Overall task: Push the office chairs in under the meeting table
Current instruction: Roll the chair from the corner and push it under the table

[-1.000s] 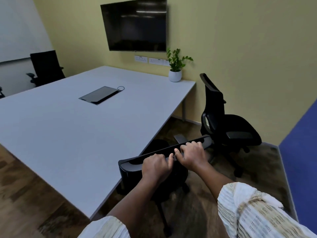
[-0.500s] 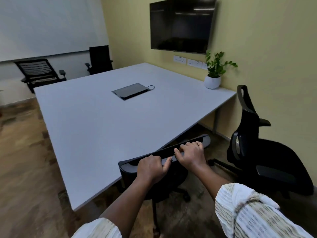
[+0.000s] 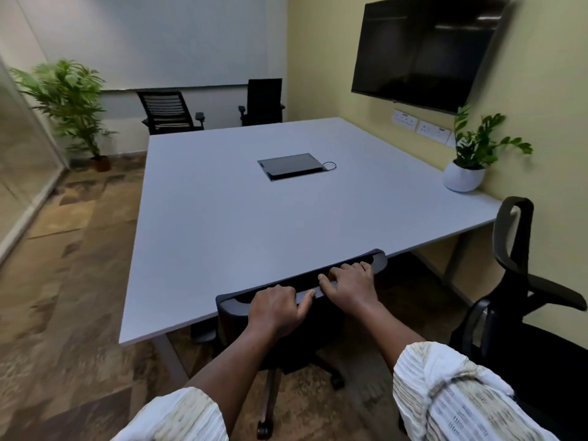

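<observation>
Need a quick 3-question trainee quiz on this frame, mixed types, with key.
1. True or false: both hands rest on the top edge of the near chair's backrest.
2. What lies flat near the middle of the table? A) an open laptop B) a dark flap with a cable loop C) a book
3. Fill in: the second chair, on the right, stands ____ from the table, not pushed in.

Key:
1. True. The left hand and right hand sit side by side on that edge.
2. B, the flap.
3. Turned away, with its back toward the table edge.
</observation>
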Demonstrator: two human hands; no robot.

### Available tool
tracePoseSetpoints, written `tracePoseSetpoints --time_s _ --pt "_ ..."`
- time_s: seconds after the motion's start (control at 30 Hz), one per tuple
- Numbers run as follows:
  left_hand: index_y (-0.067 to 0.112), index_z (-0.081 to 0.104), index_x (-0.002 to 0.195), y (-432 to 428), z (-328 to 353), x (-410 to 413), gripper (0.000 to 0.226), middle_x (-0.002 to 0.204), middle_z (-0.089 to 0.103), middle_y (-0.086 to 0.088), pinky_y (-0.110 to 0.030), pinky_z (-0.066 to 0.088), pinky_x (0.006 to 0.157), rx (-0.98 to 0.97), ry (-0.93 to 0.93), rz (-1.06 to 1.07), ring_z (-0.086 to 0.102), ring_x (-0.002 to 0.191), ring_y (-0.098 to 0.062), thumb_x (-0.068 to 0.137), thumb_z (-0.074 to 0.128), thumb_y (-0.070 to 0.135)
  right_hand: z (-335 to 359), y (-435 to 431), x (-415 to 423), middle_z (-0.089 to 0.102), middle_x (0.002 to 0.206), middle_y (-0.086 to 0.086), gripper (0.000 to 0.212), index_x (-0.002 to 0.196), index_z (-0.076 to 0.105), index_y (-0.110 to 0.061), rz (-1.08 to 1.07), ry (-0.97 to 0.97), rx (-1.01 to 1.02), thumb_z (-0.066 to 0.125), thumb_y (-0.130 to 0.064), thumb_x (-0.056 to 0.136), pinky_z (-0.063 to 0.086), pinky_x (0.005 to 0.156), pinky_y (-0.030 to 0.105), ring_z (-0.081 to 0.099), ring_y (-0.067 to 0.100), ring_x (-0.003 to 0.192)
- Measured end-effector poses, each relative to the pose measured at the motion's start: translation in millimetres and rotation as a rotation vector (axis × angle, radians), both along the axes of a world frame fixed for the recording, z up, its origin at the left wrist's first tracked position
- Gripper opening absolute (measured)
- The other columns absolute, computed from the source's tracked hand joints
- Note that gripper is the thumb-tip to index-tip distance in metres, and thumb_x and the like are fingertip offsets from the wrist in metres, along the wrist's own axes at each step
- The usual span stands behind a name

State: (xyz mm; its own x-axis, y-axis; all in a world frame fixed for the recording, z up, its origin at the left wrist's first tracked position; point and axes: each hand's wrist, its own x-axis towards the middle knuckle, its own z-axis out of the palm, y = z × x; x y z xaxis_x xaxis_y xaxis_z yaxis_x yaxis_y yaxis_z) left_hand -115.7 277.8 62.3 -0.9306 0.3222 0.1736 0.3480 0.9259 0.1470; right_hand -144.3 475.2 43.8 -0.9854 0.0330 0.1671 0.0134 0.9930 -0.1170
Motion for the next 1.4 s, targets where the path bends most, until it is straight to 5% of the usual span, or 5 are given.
tracePoseSetpoints --time_s 0.27,0.6,0.87,1.4 --pt "0.022 0.049 0.061 3 -12 -39 0.066 0.058 0.055 0.002 -0.035 0.041 0.052 0.018 0.073 0.085 0.06 0.058 -0.022 0.091 0.019 0.073 0 10 -43 0.07 0.101 0.003 0.061 0.093 0.069 -0.021 0.152 0.008 -0.085 0.027 -0.065 0.093 0.027 0.105 0.046 0.057 0.027 0.104" --pt "0.022 0.04 0.058 -8 -26 -53 0.056 0.047 0.053 -0.002 -0.03 0.024 0.042 0.013 0.248 0.051 0.055 0.043 -0.025 0.094 0.035 0.064 -16 6 -53 0.067 0.078 -0.003 0.045 0.079 0.069 -0.021 0.223 0.22 -0.117 0.04 -0.052 0.095 0.038 0.084 0.042 0.058 0.022 0.078" --pt "0.017 0.051 0.078 -4 -24 -58 0.04 0.072 0.052 -0.001 -0.033 0.03 0.051 0.049 0.29 -0.007 0.051 0.063 -0.023 0.095 0.046 0.053 -12 32 -57 0.062 0.093 0.001 0.034 0.097 0.064 -0.018 0.315 0.249 -0.307 0.049 -0.048 0.096 0.043 0.081 0.04 0.053 0.021 0.089" --pt "0.015 0.053 0.093 268 4 -98 0.037 0.089 0.054 -0.006 -0.039 0.04 0.065 0.105 0.23 -0.518 0.05 0.077 -0.027 0.097 0.043 0.051 12 247 0 0.06 0.112 0.008 0.045 0.117 0.06 -0.017 -0.263 0.326 -0.163 0.053 -0.05 0.086 0.043 0.09 0.047 0.054 0.03 0.106"
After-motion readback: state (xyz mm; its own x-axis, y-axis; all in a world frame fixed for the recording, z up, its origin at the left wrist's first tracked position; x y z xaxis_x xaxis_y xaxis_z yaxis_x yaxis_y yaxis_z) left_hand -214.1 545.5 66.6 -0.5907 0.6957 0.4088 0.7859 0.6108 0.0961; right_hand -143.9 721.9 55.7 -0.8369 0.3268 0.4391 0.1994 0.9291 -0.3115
